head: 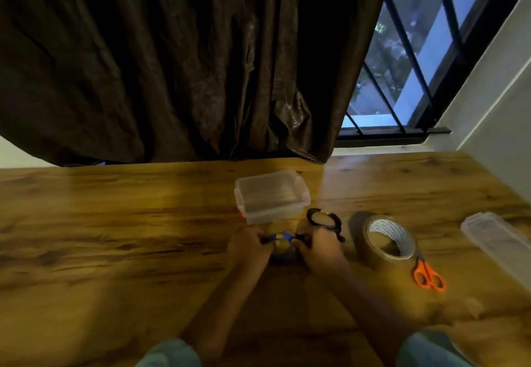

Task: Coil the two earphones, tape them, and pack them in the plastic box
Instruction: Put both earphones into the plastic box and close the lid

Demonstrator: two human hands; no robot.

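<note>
A dark brown curtain [172,64] hangs in folds behind the desk and covers most of the back. The wooden desk [115,237] fills the lower half of the view. To the right of the curtain a barred window [416,50] shows above the desk's far right corner.

A clear plastic box [271,197] with red clips stands near the middle of the desk, a little toward the far edge, open at the top. Its clear lid [500,246] lies well apart from it, by the right edge. A roll of brown tape [385,263] rests between the box and the lid, right of the hands.

The left hand [250,247] and right hand [319,247] meet just in front of the box, toward the near edge. Each has its fingers curled inward, pinching one side of a blue earphone [284,236], which is coiled into a small ring between them. The picture is too soft to tell the single fingers apart, or to tell whether the coil touches the desk. Pale teal sleeves [169,355] show at the near edge.

Orange-handled scissors [424,266] lie just beside the tape roll on its near right side, blades toward the roll. A black earphone [334,220], coiled in a loop, lies on the desk just right of the box, touching or nearly touching the right hand's knuckles.
</note>
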